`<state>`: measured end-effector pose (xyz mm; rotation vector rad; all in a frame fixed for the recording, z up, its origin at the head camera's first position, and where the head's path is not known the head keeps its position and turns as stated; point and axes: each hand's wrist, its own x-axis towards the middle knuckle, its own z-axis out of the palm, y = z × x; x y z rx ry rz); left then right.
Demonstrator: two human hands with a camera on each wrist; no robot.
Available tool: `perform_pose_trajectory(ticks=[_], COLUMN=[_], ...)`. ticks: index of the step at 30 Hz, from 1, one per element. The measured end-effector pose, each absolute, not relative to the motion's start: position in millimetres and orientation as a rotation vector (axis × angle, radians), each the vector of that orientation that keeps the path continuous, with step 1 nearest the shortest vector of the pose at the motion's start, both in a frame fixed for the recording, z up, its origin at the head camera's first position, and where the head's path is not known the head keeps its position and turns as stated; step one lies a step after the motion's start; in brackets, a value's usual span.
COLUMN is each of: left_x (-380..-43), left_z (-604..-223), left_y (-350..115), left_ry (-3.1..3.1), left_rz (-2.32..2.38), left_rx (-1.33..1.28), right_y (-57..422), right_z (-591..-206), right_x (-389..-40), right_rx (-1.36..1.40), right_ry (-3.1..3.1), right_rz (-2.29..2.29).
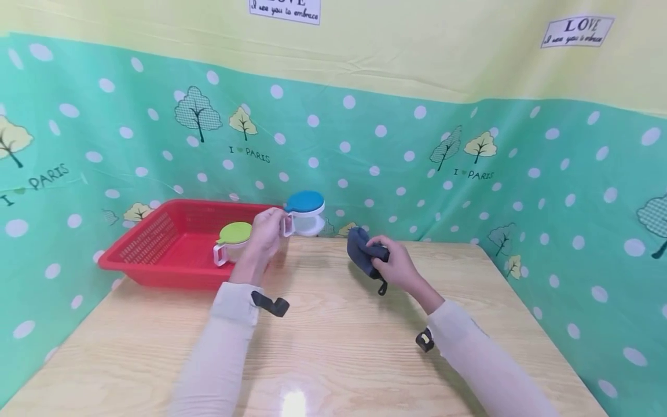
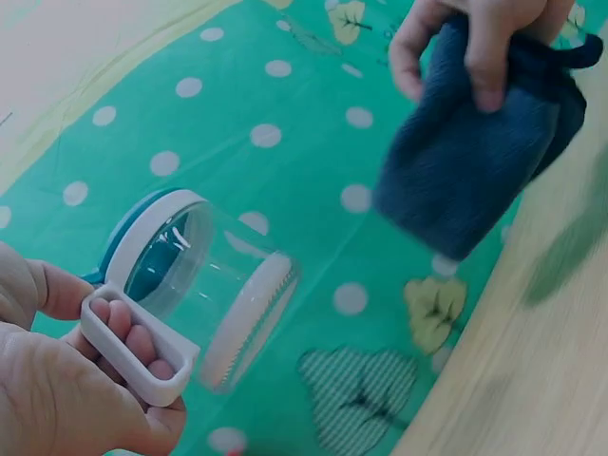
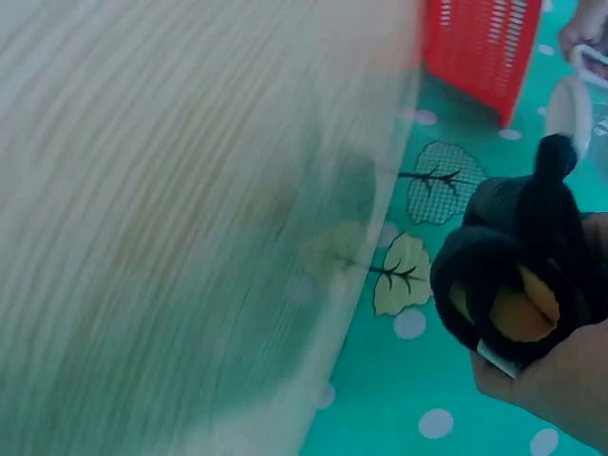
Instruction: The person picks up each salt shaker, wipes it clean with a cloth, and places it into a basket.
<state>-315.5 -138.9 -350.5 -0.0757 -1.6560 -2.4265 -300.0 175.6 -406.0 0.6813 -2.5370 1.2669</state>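
Note:
My left hand (image 1: 266, 233) grips the white handle (image 2: 142, 356) of a clear seasoning jar (image 1: 307, 222) with a blue lid, held up above the table. In the left wrist view its see-through body (image 2: 223, 261) is tilted, and the fingers curl through the handle. Off to the right, my right hand (image 1: 397, 263) pinches a folded dark blue cloth (image 1: 359, 252) with a small hanging loop. The cloth stays apart from the jar. From the right wrist, the bundled cloth (image 3: 494, 214) shows a dark opening with an orange-yellow patch inside.
A red plastic basket (image 1: 156, 268) stands at the back left, partly behind the left arm. Inside it is a similar jar (image 1: 234, 233) with a green lid. The wooden table (image 1: 333, 336) meets a green dotted curtain (image 1: 365, 156) at the back and sides.

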Motion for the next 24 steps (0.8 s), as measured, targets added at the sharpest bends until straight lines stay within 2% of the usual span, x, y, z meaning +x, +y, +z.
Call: perform_pose_trajectory(ticks=[9,17,24], left_x=[-294,-278,-280], left_z=[-337,-332,-332], left_y=[-213,-294,-345], left_ry=[-1.829,-1.920,-2.034], left_rz=[-2.218,-2.148,-2.122], left_rx=[-0.051,-0.014,0.109], right_y=[194,226,246], right_z=[-408,-421,-425], right_x=[-293,-295,-296], right_rx=[0.862,0.809,0.757], right_ry=[-2.554,-2.612,-2.653], right_rz=[0.526,0.295,0.248])
